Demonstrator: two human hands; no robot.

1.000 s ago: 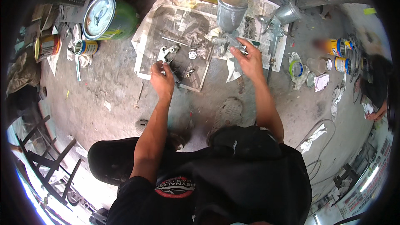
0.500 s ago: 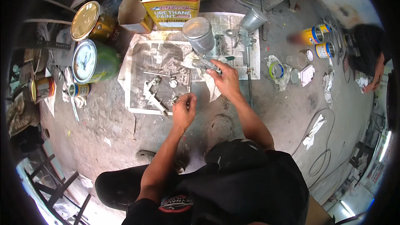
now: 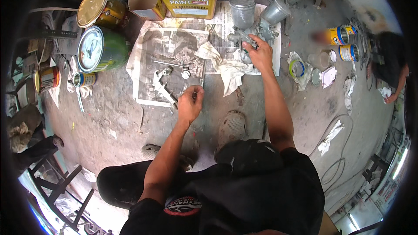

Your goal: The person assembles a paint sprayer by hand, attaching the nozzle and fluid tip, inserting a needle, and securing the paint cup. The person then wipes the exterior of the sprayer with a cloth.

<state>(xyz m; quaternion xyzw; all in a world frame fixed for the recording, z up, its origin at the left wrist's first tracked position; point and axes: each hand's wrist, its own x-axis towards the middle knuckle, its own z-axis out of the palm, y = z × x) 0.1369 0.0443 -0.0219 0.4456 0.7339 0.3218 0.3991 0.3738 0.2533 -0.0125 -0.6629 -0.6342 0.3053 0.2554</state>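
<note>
My right hand [image 3: 261,54] is closed around the grip of a spray gun with a grey metal cup [image 3: 242,12], over the right part of the newspaper. Just beside it stands a second spray gun, its metal cup [image 3: 276,11] tilted. My left hand [image 3: 190,104] hovers by the newspaper's near edge with fingers curled together; what they hold, if anything, is hidden. Close to it lie a bare silver spray gun body [image 3: 164,88], a round cap [image 3: 186,74] and a thin rod [image 3: 167,63]. A crumpled white rag [image 3: 224,66] spreads between the hands.
Behind the newspaper [image 3: 150,52] stand a gold thinner can [image 3: 191,0] and an open carton [image 3: 146,0]. Large paint cans [image 3: 90,50] are at left. Tape [image 3: 297,68], small cans [image 3: 347,53] and a hose [image 3: 342,161] lie right, near another person [image 3: 387,61].
My right hand has carried the spray gun away to the right and farther back, beside the second gun. The rag stays behind, fully uncovered. My left hand has barely moved.
</note>
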